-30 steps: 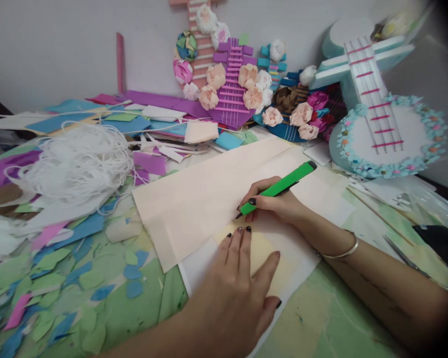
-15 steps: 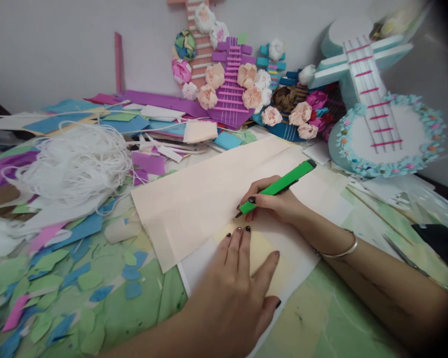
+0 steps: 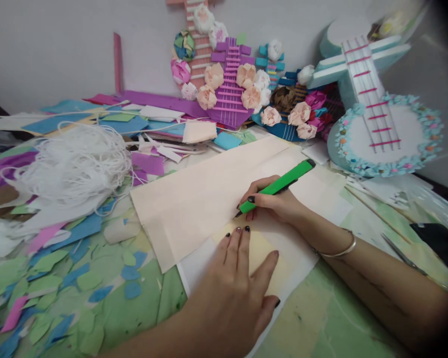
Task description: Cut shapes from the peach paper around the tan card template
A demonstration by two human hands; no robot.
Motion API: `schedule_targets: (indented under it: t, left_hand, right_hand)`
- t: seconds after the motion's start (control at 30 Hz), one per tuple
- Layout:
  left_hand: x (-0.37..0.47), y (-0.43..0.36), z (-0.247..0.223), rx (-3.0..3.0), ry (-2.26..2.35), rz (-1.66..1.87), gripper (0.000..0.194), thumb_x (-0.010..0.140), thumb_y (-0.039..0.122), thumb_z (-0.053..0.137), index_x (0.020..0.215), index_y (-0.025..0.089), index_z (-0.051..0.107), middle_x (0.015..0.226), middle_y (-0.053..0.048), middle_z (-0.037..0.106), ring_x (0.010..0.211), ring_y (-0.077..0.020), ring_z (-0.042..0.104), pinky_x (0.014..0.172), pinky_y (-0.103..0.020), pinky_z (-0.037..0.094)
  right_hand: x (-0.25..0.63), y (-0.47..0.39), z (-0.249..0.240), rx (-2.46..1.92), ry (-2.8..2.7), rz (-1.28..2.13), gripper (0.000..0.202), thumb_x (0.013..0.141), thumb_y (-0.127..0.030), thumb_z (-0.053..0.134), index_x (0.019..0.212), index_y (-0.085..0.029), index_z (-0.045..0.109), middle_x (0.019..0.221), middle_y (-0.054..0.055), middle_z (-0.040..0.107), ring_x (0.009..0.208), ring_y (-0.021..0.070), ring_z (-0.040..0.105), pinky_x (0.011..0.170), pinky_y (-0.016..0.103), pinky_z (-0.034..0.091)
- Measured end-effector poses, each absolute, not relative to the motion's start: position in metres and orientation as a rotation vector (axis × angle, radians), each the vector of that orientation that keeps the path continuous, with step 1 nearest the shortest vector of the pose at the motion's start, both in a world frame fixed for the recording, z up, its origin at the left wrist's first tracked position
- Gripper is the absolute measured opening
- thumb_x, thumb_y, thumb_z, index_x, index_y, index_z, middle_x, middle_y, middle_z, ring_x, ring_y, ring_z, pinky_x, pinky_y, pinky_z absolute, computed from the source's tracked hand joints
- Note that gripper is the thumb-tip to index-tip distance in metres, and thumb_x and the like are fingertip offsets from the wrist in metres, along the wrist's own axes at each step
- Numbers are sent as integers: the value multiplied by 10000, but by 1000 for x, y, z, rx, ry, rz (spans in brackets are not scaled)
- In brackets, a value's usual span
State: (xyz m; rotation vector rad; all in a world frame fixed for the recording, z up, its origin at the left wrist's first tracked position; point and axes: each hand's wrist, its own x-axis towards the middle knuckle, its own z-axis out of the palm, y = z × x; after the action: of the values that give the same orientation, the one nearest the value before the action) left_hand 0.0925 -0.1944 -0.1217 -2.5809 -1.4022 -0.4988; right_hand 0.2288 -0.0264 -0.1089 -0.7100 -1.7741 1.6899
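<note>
- Your left hand (image 3: 233, 293) lies palm down, fingers spread and gripping nothing, across a yellow sheet (image 3: 261, 238) and a white sheet (image 3: 194, 262) on the worktop (image 3: 302, 323).
- Just past those fingertips sits the tip of a green utility knife (image 3: 283, 182), near the yellow sheet's far edge; whether it touches cannot be told.
- Your right hand (image 3: 278, 203) is closed around the knife, pen-fashion; its long axis slants from the tip toward the worktop's far right corner.
- Beyond your hands stretches a cream sheet (image 3: 186, 199), its near edge roughly parallel to your knife.
- Farther still, a purple model guitar (image 3: 229, 113) stands by the worktop's far edge.
</note>
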Motion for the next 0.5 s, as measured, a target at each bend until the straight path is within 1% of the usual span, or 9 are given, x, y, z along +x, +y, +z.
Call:
schedule_targets:
  t: [0.17, 0.3, 0.5]
  left_hand:
    - [92, -194, -122, -2578, -1410, -491, 544, 941, 492, 382, 1371, 172, 476, 1277, -282, 550, 1223, -421, 480, 904, -518, 492]
    - [92, -194, -122, -2591, -1406, -483, 555, 942, 488, 378, 1382, 159, 459, 1279, -296, 540, 1226, -425, 477, 908, -515, 486]
    - [92, -194, -121, -2582, -1388, -505, 542, 946, 484, 366, 1367, 163, 483, 1266, -318, 535, 1211, -434, 483, 893, -513, 496]
  right_hand:
    - [229, -26, -108, -712, -1809, 1670, 71, 714, -184, 684, 712, -120, 716, 655, 62, 717, 527, 152, 650, 507, 251, 549]
    - [229, -26, -107, -712, -1801, 1685, 78, 712, -190, 685, 711, -118, 715, 643, 58, 716, 512, 153, 648, 497, 252, 549]
    - [229, -25, -110, -691, -1726, 1725, 102, 722, -211, 692, 698, -113, 707, 647, 68, 718, 507, 158, 649, 483, 255, 543]
